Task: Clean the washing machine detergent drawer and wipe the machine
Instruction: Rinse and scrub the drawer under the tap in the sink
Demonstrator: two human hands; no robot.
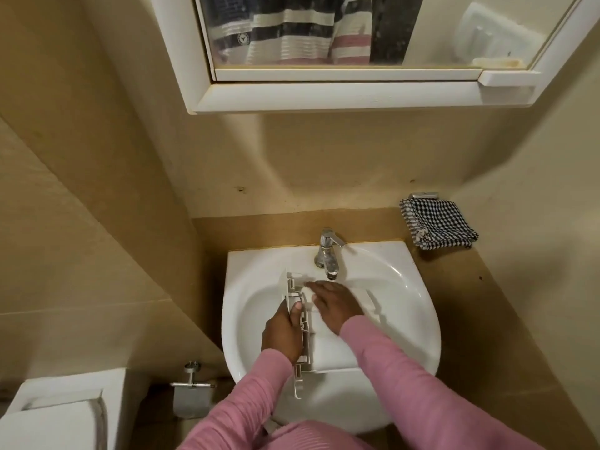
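Note:
A white plastic detergent drawer (334, 347) lies across the white sink basin (412, 306), just below the chrome tap (328, 253). My left hand (284, 332) grips the drawer's left side wall, thumb over its edge. Inside the drawer near its far end, my right hand (336, 305) rests with fingers spread and flat on the plastic. It holds nothing that I can see. Both arms wear pink sleeves. The washing machine is not in view.
A black-and-white checked cloth (436, 227) lies folded on the tan counter to the right of the sink. Above hangs a white mirror cabinet (341, 95). At the lower left are a toilet cistern (61, 414) and a metal paper holder (191, 397).

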